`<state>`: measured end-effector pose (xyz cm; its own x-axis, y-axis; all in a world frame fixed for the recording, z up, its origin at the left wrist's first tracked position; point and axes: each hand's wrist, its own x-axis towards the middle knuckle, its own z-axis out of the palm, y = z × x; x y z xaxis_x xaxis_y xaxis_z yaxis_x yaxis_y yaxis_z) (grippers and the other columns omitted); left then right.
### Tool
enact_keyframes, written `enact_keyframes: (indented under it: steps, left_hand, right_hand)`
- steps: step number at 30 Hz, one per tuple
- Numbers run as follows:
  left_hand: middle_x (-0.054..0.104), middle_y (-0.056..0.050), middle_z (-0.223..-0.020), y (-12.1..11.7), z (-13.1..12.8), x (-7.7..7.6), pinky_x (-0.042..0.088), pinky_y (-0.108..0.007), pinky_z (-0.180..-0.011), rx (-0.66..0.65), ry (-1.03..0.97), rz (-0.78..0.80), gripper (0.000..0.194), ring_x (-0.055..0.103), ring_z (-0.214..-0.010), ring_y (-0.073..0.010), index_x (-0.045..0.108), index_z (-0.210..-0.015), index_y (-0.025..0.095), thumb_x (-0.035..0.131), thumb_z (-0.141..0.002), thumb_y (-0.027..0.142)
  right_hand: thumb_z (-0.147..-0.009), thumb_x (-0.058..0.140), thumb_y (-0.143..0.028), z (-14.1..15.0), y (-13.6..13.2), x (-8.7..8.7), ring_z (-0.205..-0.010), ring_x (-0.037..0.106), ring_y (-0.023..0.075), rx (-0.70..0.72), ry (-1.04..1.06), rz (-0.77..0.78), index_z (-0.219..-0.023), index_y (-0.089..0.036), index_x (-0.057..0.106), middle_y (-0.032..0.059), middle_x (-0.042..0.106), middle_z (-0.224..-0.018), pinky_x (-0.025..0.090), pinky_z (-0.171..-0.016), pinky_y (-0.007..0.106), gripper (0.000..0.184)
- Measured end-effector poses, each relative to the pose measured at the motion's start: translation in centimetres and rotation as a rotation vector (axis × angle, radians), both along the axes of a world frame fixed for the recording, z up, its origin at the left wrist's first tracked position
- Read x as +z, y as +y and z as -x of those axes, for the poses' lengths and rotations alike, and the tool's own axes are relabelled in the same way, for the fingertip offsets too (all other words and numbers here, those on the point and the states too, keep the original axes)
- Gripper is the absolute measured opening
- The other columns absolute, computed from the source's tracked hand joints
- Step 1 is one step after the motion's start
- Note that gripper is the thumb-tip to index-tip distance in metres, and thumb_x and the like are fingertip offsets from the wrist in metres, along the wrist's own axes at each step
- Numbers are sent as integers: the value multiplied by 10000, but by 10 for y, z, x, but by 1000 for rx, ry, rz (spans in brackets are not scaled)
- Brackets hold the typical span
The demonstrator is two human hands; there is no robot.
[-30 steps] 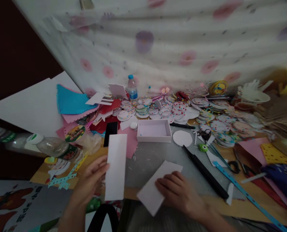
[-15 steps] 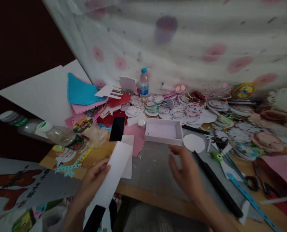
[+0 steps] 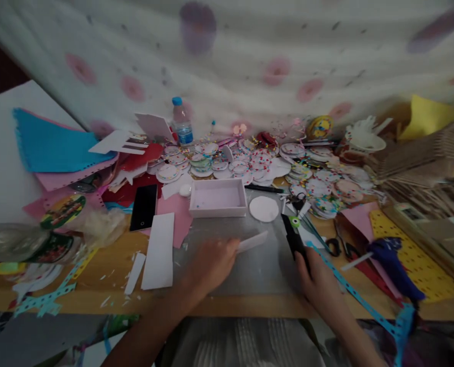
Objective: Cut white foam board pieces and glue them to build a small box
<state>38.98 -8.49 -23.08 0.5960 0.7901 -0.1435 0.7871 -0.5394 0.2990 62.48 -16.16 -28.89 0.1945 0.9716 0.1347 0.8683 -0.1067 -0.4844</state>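
Near the middle of the grey work mat, my left hand is closed on one end of a narrow white paper strip, which points right. My right hand is wrapped round a long black tool that looks like a utility knife, its front end pointing away from me. Just beyond the strip stand a shallow white open box and, to its right, a white paper disc. Left of my left hand lie a white card rectangle and a small white offcut.
Stacks of dotted paper rounds line the back, beside a water bottle. A phone lies left. Scissors, a blue glue gun and a blue strip sit to the right. The table's front edge is near me.
The view has turned right. My left hand has moved from the larger white piece to a narrow strip over the mat. My right hand, open before, now grips the black utility knife.
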Motion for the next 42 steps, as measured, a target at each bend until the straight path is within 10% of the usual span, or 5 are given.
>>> enact_keyframes:
  steps: [9, 16, 26, 42]
  left_hand:
    - [689, -45, -829, -4, 9, -9, 474, -316, -694, 23, 7, 32, 215, 652, -820, -224, 622, -873, 180, 431, -947, 243]
    - [659, -40, -828, -8, 6, -17, 474, -331, -695, -11, -4, -11, 207, 624, -816, -222, 592, -845, 165, 412, -946, 180]
    - [642, -42, -791, -10, 3, -23, 493, -352, -661, -70, 25, -118, 138, 618, -777, -231, 571, -819, 161, 477, -896, 97]
    - [629, -53, -741, -11, 2, -24, 504, -344, -628, -151, 79, -173, 169, 618, -720, -230, 552, -808, 147, 449, -844, 18]
  right_hand:
    - [-957, 302, -419, 60, -36, 39, -620, 666, 223, 102, 408, 217, -1084, -205, 448, 38, 665, -712, 454, -528, 275, 289]
    - [-955, 270, -294, 74, -34, 33, -703, 715, 263, 228, 185, 326, -1293, -172, 332, 103, 729, -895, 519, -592, 335, 365]
    - [-812, 399, -41, 87, -26, 40, -537, 695, 251, 252, -306, 541, -1183, -86, 404, 67, 694, -634, 405, -409, 260, 374]
    - [-802, 375, -21, 89, -7, 45, -607, 712, 256, 298, -282, 655, -1087, -103, 455, 102, 710, -695, 366, -422, 252, 307]
